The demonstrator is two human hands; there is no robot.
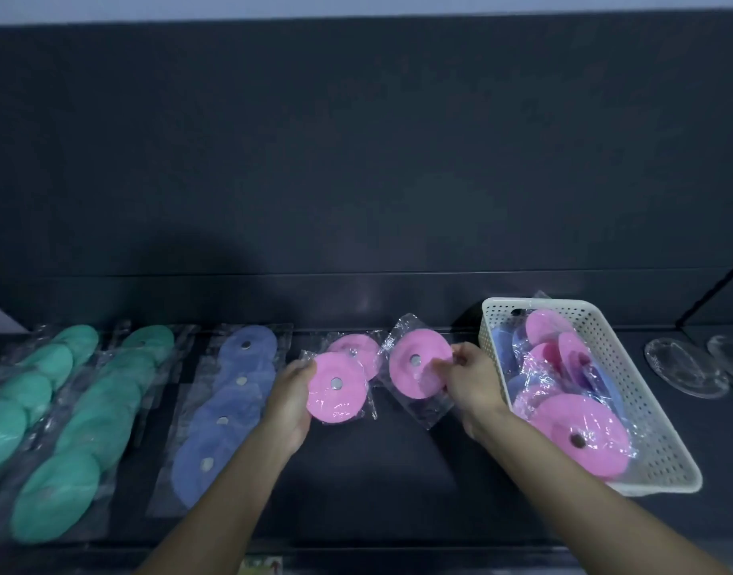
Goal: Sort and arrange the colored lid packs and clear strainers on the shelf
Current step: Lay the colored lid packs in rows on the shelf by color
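Observation:
On the dark shelf (398, 471) my left hand (292, 398) grips the left edge of a pink lid pack (335, 388) that partly covers another pink pack (356, 352) behind it. My right hand (468, 377) pinches the right edge of a second wrapped pink lid pack (414, 363), held a little tilted above the shelf. Two rows of green lid packs (86, 417) lie at the left, with a row of blue lid packs (227, 408) beside them. Clear strainers (684, 369) sit at the far right.
A white perforated basket (655, 417) at the right holds more pink and blue lid packs (576, 437). The dark back wall rises behind the shelf. A black metal bracket (717, 292) stands at the far right edge.

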